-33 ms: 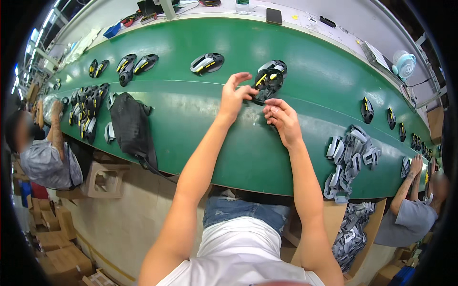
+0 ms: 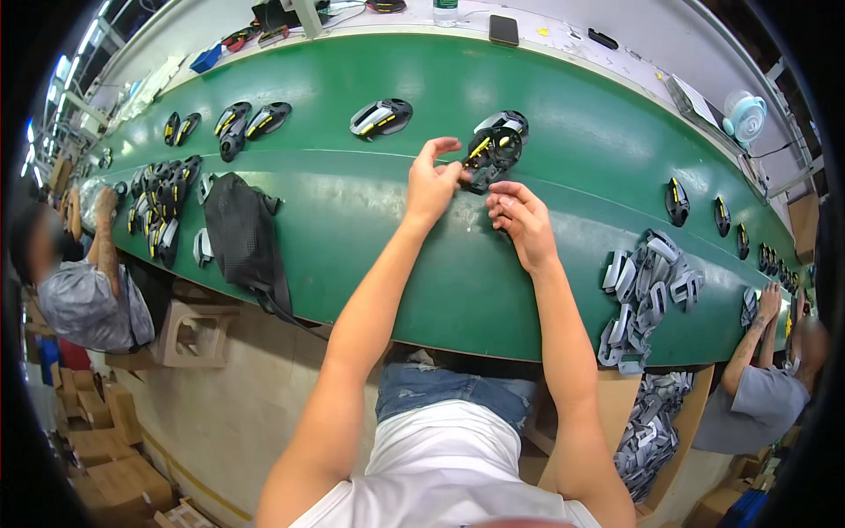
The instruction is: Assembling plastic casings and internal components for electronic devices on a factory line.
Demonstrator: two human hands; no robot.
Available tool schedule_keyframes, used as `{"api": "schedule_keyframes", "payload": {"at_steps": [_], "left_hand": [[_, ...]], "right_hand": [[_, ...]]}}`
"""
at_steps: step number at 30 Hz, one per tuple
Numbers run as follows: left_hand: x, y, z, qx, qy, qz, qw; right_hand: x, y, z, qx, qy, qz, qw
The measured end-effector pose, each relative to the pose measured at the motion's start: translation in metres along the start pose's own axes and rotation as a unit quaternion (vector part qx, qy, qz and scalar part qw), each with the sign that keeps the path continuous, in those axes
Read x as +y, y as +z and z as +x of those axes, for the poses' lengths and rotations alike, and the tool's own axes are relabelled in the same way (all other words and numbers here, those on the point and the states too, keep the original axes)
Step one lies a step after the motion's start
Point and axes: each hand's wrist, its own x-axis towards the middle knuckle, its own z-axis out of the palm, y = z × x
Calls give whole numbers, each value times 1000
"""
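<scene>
Between my hands at the middle of the bench is a black plastic housing with yellow strips (image 2: 495, 151). A similar grey-and-black shell (image 2: 509, 120) lies directly behind it, partly covered. My left hand (image 2: 431, 187) pinches the housing's near left edge with its lower fingertips, while its index finger stretches out above. Close to the near right edge, my right hand (image 2: 523, 224) has its fingers curled and thumb drawn in. Something small and dark shows under those fingers, too hidden to name.
Finished-looking grey, black and yellow shells (image 2: 381, 117) lie along the green bench (image 2: 422, 290). A black bag (image 2: 242, 233) sits left, beside piled shells (image 2: 163, 198). Grey plastic parts (image 2: 647, 286) are heaped right, above a filled carton (image 2: 695, 422). People work at both sides.
</scene>
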Motion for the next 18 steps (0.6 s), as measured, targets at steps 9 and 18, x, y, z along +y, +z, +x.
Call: {"api": "schedule_keyframes", "payload": {"at_steps": [9,18], "left_hand": [[-2,10,-5,6,220,375,900],[-3,16,-17,-53,259,434,861]], "right_hand": [[8,2,4,158,-159,-301,927],[15,1,3,156,-188,-348,905]]}}
